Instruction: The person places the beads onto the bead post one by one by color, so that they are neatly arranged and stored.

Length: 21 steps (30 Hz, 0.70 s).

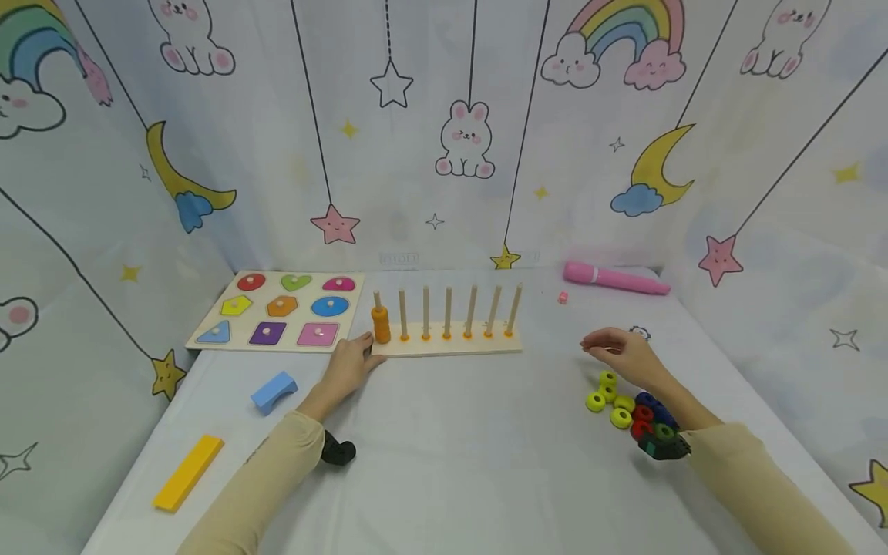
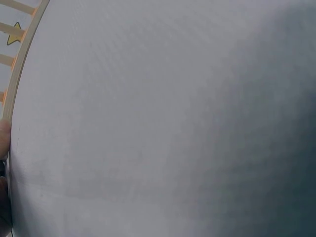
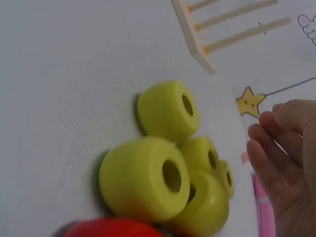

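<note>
A wooden peg board [image 1: 444, 351] with a row of upright pegs stands at the middle back of the table. Orange beads [image 1: 381, 325] are stacked on its leftmost peg; the other pegs carry none. My left hand [image 1: 347, 366] grips the board's left end, thumb along the front edge; only fingertips [image 2: 4, 138] show in the left wrist view. Over on the right, my right hand [image 1: 627, 356] hovers with loosely bent fingers and nothing in them. Just below it lie several yellow beads [image 1: 596, 401], close up in the right wrist view, with a red bead [image 3: 116, 228] beside them.
Red, green and dark blue beads [image 1: 657, 408] lie partly under the right forearm. A shape puzzle board [image 1: 260, 339] sits back left, a blue block [image 1: 274, 391] and yellow block [image 1: 189, 472] nearer. A pink marker-like object [image 1: 617, 278] and small pink piece [image 1: 563, 297] lie back right.
</note>
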Tool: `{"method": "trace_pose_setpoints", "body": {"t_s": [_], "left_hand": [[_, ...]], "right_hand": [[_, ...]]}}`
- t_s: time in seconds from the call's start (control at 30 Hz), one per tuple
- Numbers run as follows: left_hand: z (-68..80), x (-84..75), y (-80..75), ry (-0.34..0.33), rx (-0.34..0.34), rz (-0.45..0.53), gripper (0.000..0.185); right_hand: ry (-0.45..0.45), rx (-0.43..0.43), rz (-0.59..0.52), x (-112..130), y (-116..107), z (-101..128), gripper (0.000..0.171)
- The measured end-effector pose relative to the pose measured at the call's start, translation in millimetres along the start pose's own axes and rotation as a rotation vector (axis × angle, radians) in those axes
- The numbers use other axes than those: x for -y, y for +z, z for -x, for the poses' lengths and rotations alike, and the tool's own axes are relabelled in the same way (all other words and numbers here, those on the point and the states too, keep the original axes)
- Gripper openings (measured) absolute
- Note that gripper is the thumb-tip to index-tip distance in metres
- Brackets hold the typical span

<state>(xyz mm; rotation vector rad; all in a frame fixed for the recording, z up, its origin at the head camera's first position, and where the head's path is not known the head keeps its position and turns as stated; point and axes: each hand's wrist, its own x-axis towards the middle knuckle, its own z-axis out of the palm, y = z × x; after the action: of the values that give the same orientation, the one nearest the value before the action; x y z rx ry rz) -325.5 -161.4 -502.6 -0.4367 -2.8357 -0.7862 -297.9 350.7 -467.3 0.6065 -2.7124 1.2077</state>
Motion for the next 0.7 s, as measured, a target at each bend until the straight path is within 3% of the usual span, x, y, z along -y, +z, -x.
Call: {"method": "trace_pose_setpoints", "body": {"t_s": [0.33,0.5,0.7], "left_hand": [[2.3,-1.6,0.6,-0.022,0.023,0.001,0.055],[1.4,-2.6,-1.7,-0.019,0.006,-0.008,0.055],[2.7,-2.8,-2.3,-0.017,0.006,-0.007,0.055]], "right_hand": [[0.058,0.123,0.039,-20,-10,40,0.019],[0.024,0.127,0.036,-19,-14,45,0.024],[0.054,0.167,0.033,-23,-14,45,0.027]]}}
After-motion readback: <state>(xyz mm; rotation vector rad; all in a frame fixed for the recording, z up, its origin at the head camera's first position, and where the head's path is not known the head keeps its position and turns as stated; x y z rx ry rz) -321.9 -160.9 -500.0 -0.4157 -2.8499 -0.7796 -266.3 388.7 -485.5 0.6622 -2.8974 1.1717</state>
